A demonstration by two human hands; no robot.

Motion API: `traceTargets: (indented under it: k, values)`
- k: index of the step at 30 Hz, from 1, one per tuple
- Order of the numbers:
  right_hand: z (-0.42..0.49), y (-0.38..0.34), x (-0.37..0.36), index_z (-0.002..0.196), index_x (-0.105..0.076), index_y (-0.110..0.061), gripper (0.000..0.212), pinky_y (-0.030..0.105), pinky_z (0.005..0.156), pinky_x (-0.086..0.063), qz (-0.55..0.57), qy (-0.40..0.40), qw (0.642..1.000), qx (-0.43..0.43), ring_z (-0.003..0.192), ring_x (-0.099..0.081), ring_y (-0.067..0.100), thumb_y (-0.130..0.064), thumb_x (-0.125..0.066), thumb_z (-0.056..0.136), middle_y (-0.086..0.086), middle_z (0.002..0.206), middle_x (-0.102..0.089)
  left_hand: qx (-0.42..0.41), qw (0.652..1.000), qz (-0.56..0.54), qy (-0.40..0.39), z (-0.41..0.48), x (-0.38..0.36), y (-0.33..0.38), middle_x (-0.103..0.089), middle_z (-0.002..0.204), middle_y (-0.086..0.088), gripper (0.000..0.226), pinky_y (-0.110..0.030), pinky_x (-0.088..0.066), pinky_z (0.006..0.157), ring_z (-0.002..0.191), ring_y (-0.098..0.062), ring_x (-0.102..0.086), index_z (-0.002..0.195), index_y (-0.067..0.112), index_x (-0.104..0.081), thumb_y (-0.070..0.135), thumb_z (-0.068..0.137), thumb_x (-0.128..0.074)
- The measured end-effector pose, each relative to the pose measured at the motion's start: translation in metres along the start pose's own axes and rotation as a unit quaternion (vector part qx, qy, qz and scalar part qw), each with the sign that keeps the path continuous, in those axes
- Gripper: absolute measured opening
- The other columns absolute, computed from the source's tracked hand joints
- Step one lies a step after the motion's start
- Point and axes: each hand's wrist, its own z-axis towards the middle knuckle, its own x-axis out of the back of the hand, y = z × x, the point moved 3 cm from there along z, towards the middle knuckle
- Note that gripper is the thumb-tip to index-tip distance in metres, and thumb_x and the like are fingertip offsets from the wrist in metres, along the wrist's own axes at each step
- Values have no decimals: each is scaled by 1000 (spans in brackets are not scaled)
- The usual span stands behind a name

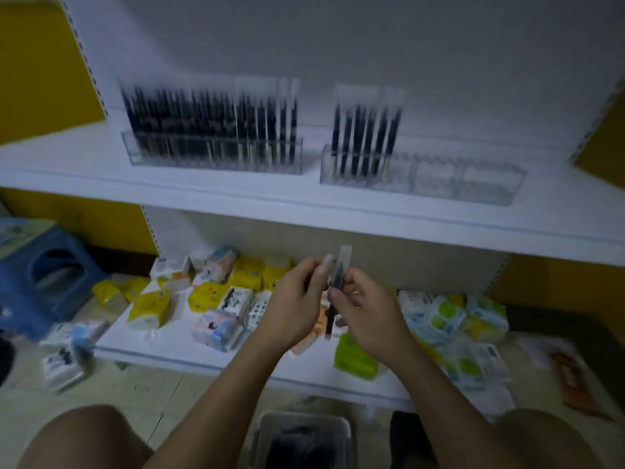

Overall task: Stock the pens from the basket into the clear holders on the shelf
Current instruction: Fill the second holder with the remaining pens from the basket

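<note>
My left hand (297, 299) and my right hand (363, 311) meet in front of the lower shelf, both with fingers curled around dark pens (333, 292) with clear caps, held upright. The left hand pinches one pen near its cap. On the white upper shelf (236, 194) stand two clear holders. The left holder (213, 150) is packed with dark pens. The right holder (422, 176) has pens only at its left end. The grey basket (304, 441) with dark pens sits on the floor between my knees.
The lower shelf (176, 346) carries many small packets in yellow, white, pink and green. A blue plastic stool (44, 272) stands at the left. More packets lie on the floor at both sides. Yellow wall panels flank the shelving.
</note>
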Motion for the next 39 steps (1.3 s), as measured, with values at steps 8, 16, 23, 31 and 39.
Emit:
traceTargets:
  k: [8, 16, 23, 31, 39]
  values:
    - [29, -70, 80, 114, -49, -32, 42, 39, 64, -57, 12, 121, 989, 83, 66, -66, 17, -9, -68, 85, -2, 84, -66, -65, 997, -34, 6, 51, 12, 80, -72, 86, 4, 11, -40, -55, 81, 85, -8, -68, 102, 22, -65, 22, 93, -60]
    - [72, -110, 132, 119, -48, -42, 52, 44, 71, -60, 48, 129, 984, 109, 75, -72, 16, 1, -57, 91, -1, 91, -61, -142, 989, 9, 26, 111, 15, 150, -70, 86, 11, 11, -33, -58, 78, 81, -1, -66, 101, 25, -67, 23, 91, -62]
    - [110, -133, 166, 137, -44, -39, 67, 29, 65, -61, 58, 179, 972, 141, 75, -70, 16, -2, -67, 87, 2, 97, -59, -221, 974, 38, 34, 152, 15, 182, -68, 83, 9, 27, -18, -56, 72, 75, 0, -65, 111, 31, -57, 17, 89, -65]
    - [153, -140, 180, 106, -43, -30, 41, 21, 67, -57, -16, 224, 957, 183, 77, -68, 6, -11, -72, 84, -3, 106, -63, -262, 959, 87, 67, 188, 12, 187, -67, 87, 10, 21, -2, -48, 71, 83, 6, -62, 105, 30, -56, 17, 91, -63]
    - [161, -123, 169, 105, -48, -31, 33, 14, 68, -54, -26, 179, 966, 183, 88, -65, 7, -12, -68, 87, -9, 106, -63, -268, 951, 137, 76, 199, 0, 172, -69, 92, 7, 19, -20, -53, 72, 70, 0, -57, 107, 30, -56, 19, 92, -61]
